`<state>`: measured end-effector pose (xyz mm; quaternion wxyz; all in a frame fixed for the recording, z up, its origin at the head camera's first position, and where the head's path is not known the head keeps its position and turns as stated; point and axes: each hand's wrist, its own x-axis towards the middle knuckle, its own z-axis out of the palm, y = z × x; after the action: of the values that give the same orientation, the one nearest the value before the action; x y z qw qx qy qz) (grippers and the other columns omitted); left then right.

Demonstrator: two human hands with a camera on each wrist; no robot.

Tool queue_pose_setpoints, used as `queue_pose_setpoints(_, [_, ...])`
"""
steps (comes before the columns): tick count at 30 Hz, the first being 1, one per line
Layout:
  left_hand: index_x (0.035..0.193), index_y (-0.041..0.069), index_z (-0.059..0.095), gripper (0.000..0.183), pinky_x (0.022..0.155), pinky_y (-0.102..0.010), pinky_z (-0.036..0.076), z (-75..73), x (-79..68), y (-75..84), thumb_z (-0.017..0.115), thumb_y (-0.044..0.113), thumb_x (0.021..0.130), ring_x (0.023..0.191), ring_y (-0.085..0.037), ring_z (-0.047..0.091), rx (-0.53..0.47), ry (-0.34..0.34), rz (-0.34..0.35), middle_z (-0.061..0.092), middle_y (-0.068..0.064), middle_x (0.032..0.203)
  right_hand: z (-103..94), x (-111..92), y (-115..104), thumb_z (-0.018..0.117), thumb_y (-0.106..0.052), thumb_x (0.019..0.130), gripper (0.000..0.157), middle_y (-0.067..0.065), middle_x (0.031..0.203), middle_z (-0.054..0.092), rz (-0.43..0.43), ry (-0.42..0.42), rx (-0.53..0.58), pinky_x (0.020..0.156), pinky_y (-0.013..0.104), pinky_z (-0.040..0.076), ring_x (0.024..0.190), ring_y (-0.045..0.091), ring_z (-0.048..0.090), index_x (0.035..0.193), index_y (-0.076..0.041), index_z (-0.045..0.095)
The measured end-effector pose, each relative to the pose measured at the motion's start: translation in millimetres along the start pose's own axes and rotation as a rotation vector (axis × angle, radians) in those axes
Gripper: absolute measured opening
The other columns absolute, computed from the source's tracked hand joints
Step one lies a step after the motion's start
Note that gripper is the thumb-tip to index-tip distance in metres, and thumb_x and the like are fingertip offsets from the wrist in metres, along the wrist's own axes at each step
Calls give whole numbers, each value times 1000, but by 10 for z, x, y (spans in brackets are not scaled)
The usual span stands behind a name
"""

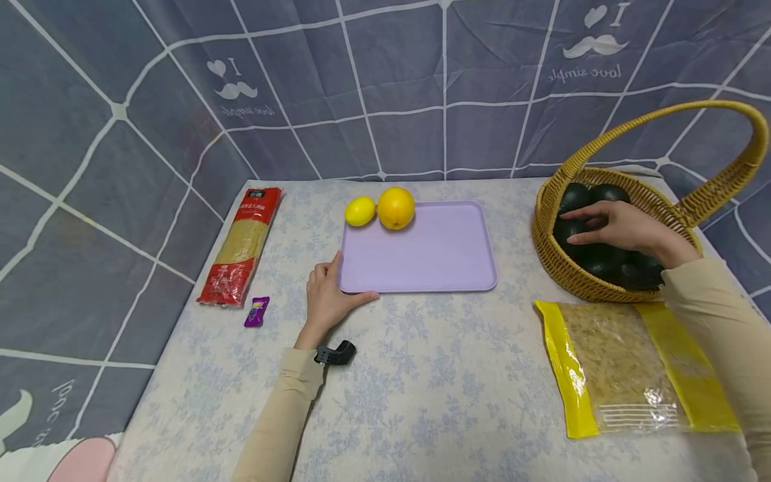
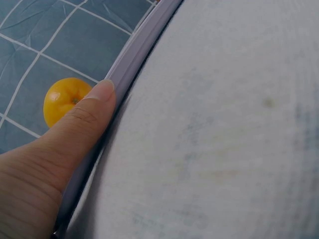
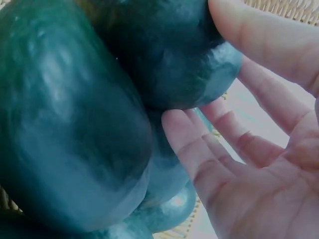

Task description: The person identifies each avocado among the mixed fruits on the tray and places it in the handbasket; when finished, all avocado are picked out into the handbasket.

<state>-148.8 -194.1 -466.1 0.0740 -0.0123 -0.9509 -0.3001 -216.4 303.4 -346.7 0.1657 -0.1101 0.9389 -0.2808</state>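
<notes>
My left hand (image 1: 327, 299) spreads around the near left corner of a lilac tray (image 1: 434, 251), fingers along the left side and thumb stretched along the front edge. In the left wrist view the thumb (image 2: 79, 124) lies against the tray's rim (image 2: 137, 50). A lemon (image 1: 360, 211) and an orange (image 1: 395, 208) sit together at the tray's back left. On the right, my right hand (image 1: 626, 231) reaches into a wicker basket (image 1: 551, 258) of dark green avocados (image 1: 604, 258). Its extended fingers and thumb reach beside one avocado (image 3: 174, 59), fingertips right at its skin.
A red-ended pack of noodles (image 1: 243, 244) lies at the left, with a small purple wrapped sweet (image 1: 257, 312) near it. In front of the basket is a large yellow-edged bag (image 1: 620, 361). The basket's tall handle (image 1: 650, 110) arches above it. Grey checked cloth hangs behind.
</notes>
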Motion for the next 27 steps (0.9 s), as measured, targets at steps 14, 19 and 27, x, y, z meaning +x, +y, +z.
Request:
queue_pose_setpoints(14, [150, 5, 26, 117, 86, -44, 28, -28, 0, 32, 84, 55, 61, 100, -32, 37, 8, 2, 5, 39, -19, 114, -33, 30, 11, 69, -49, 83, 67, 19, 112, 60, 33, 31, -44, 65, 39, 35, 71, 25, 45, 133, -6, 56])
queue_pose_setpoints(19, [150, 6, 27, 118, 86, -43, 29, -26, 3, 41, 84, 55, 60, 100, -32, 37, 6, -3, -8, 39, -19, 114, -33, 44, -15, 68, -45, 85, 65, 25, 120, 57, 31, 21, -45, 75, 45, 39, 95, 32, 53, 133, -4, 55])
queue_pose_setpoints(27, [150, 7, 26, 117, 87, -43, 28, -22, 7, 52, 84, 56, 61, 101, -31, 37, 8, -18, -21, 39, -19, 116, -52, 36, -4, 68, -45, 86, 65, 28, 123, 54, 15, 12, -43, 81, 53, 40, 104, 40, 52, 134, -3, 54])
